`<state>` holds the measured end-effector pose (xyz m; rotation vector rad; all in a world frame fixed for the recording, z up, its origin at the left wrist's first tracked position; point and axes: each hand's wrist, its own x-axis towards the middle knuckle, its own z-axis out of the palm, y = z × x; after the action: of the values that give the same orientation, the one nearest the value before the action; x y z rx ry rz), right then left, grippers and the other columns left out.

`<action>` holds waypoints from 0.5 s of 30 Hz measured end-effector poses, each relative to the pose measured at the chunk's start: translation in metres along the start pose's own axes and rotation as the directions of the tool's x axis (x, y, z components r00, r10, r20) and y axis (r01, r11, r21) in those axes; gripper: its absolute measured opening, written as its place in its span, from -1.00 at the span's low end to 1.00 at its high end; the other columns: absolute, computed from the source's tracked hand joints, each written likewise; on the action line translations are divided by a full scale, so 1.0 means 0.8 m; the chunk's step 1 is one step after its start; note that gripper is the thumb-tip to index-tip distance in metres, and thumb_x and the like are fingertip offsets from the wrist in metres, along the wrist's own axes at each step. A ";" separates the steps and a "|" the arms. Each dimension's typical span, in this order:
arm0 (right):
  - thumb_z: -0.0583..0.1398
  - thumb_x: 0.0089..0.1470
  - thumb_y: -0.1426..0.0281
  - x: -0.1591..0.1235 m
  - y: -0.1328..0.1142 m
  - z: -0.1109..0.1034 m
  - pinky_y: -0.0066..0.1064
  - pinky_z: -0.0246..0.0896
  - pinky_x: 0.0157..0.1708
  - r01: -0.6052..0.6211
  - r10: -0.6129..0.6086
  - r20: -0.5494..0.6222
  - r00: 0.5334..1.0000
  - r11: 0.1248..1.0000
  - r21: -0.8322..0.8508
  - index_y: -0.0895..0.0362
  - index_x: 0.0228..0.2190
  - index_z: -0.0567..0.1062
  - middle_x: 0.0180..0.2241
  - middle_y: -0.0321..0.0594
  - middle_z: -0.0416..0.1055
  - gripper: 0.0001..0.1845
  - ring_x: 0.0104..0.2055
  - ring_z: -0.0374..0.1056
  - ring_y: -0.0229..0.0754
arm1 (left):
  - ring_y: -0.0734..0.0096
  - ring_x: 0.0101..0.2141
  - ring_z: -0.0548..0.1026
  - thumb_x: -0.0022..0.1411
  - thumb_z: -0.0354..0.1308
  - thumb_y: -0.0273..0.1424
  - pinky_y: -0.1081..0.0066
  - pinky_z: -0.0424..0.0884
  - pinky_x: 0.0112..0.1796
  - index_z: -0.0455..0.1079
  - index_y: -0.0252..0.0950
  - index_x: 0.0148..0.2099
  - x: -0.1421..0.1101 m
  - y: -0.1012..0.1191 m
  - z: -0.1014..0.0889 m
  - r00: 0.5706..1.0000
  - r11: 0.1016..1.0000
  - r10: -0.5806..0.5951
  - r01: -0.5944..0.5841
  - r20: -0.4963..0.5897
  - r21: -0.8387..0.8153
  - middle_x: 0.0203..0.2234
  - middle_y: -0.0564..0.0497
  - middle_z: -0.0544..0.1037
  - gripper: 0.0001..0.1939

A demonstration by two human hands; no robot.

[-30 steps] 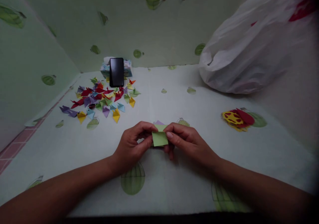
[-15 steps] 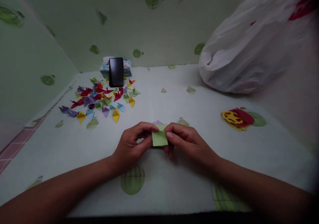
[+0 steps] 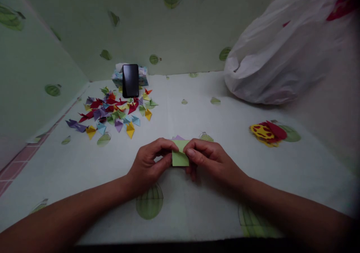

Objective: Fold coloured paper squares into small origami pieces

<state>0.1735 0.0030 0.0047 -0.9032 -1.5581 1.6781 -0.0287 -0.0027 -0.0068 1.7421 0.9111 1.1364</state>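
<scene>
A small light green square of paper [image 3: 180, 160] is held just above the table, near the middle of the view. My left hand [image 3: 153, 160] grips its left side between thumb and index finger. On the right side, my right hand [image 3: 206, 155] pinches the same paper, its thumb and index finger lying over the upper right part. Just behind the paper, a bit of purple paper [image 3: 178, 137] shows; the rest of it is hidden. Both hands are closed, and the fingers beneath the paper are partly out of sight.
Several folded paper cranes [image 3: 112, 112] in many colours lie heaped at the left. Behind them a black phone [image 3: 130, 81] leans on a tissue box [image 3: 144, 76]. A large white plastic bag [image 3: 270, 65] stands back right, with yellow and red cut-out pieces [image 3: 264, 132] before it.
My fingers have shifted slightly on the green paper, the right fingertips moving a little inward over it. The paper's upper part now shows less of a crease line. Other things stay in place.
</scene>
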 end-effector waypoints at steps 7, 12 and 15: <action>0.17 0.21 0.19 -0.001 -0.002 0.000 -0.46 0.26 -0.53 -0.031 0.031 0.004 1.000 0.999 0.014 0.16 -0.44 0.39 -0.58 -0.34 0.39 -0.70 -0.59 0.33 -0.33 | 0.50 -0.36 0.50 0.26 0.14 -0.58 0.50 0.44 -0.32 0.43 -0.27 -0.16 0.000 -0.001 -0.002 0.998 0.997 0.058 -0.060 0.034 0.043 -0.37 0.04 0.52 -0.85; 0.19 0.18 0.18 0.000 -0.002 0.000 -0.47 0.29 -0.55 -0.018 0.018 0.000 1.000 1.000 0.005 0.16 -0.45 0.40 -0.58 -0.34 0.38 -0.69 -0.58 0.33 -0.33 | 0.47 -0.35 0.51 0.27 0.13 -0.57 0.47 0.45 -0.31 0.43 -0.27 -0.15 0.002 -0.001 -0.003 0.997 0.996 0.063 -0.066 0.050 0.059 -0.36 0.03 0.53 -0.86; 0.19 0.19 0.19 0.001 -0.003 0.000 -0.48 0.29 -0.55 0.000 -0.001 -0.010 1.000 1.000 -0.029 0.16 -0.45 0.41 -0.57 -0.34 0.37 -0.69 -0.58 0.33 -0.33 | 0.47 -0.35 0.52 0.27 0.13 -0.56 0.47 0.45 -0.31 0.43 -0.27 -0.15 0.002 0.000 -0.003 0.996 0.995 0.071 -0.075 0.058 0.062 -0.35 0.02 0.53 -0.86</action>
<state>0.1733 0.0036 0.0068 -0.9246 -1.5798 1.6521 -0.0302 -0.0009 -0.0059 1.8636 0.8649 1.1106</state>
